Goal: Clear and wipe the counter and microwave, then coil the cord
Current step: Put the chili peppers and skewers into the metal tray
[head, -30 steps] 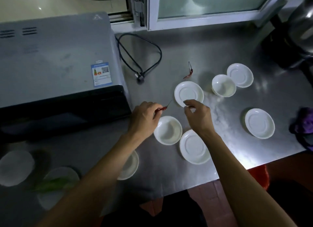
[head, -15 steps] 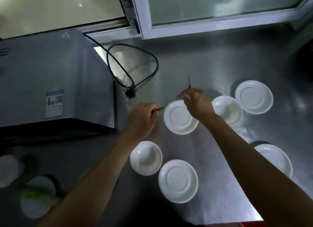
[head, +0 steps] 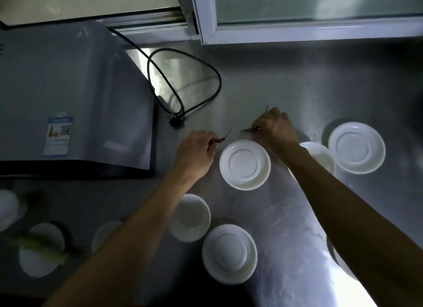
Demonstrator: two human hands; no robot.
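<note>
Both forearms extended; left hand [head: 195, 151] and right hand [head: 275, 127] fingers curled, pinching.

Counter [head: 286, 82] brushed metal, dull sheen, saucers [head: 245, 164] glossy white, cord [head: 206, 64] matt black, microwave [head: 68, 82] smooth grey casing

No legible text, one blue-and-white label [head: 58, 136] on the top of the grey microwave [head: 68, 96] near its front edge, small printed pictures and lines on it, print too small and blurred to read
</note>
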